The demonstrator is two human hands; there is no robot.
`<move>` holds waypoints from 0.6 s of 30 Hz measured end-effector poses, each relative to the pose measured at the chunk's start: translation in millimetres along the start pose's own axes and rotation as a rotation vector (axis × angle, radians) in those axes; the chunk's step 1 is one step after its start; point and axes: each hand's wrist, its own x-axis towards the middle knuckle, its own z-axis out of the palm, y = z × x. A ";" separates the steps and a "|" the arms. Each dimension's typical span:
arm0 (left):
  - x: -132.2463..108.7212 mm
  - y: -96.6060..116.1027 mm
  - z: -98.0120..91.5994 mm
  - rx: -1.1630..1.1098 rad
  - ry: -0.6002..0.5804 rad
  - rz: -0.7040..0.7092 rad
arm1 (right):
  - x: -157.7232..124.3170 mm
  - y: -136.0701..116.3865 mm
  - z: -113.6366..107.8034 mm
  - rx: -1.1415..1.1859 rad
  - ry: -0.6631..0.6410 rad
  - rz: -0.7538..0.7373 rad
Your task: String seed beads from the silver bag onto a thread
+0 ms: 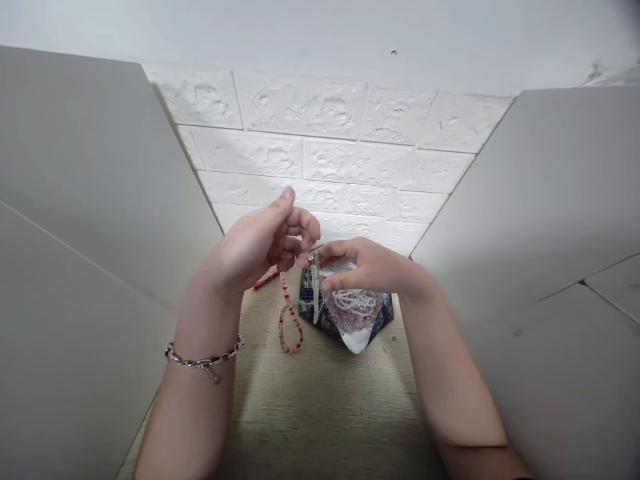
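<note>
My left hand (pixel 270 243) is raised with its thumb pointing up and its fingers curled in. From under those fingers hangs a string of small red, pink and clear beads (pixel 285 300), which loops at the bottom. My right hand (pixel 367 267) reaches in from the other side, thumb and forefinger apart, close to the left fingertips. A slim pale strip with a shiny top end (pixel 315 287) stands by the right fingertips; I cannot make out what it is. Below the right hand, a dark blue patterned pouch (pixel 327 327) lies spread open, its silvery lining holding tiny pinkish beads and white bead strands (pixel 354 301).
A red pen-like stick (pixel 265 280) lies behind the left hand on the wood-grain table (pixel 320 413). Grey panels rise at the left (pixel 90 200) and right (pixel 540 200). A white brick-textured wall (pixel 300 107) closes off the back.
</note>
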 end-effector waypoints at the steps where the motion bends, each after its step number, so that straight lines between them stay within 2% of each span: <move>1: 0.2 -0.7 -0.2 -0.006 -0.021 -0.010 | 0.1 -2.9 2.2 0.007 0.005 -0.015; 5: 0.8 -3.4 -1.5 0.045 -0.006 -0.077 | 1.6 -6.7 9.1 0.027 0.007 -0.016; 11: 0.4 -6.1 -8.7 0.127 -0.172 -0.055 | 3.5 -4.1 11.2 0.041 -0.037 0.011; 18: -4.6 -6.2 -12.3 0.373 -0.203 -0.175 | 0.9 0.0 9.0 0.142 -0.106 0.020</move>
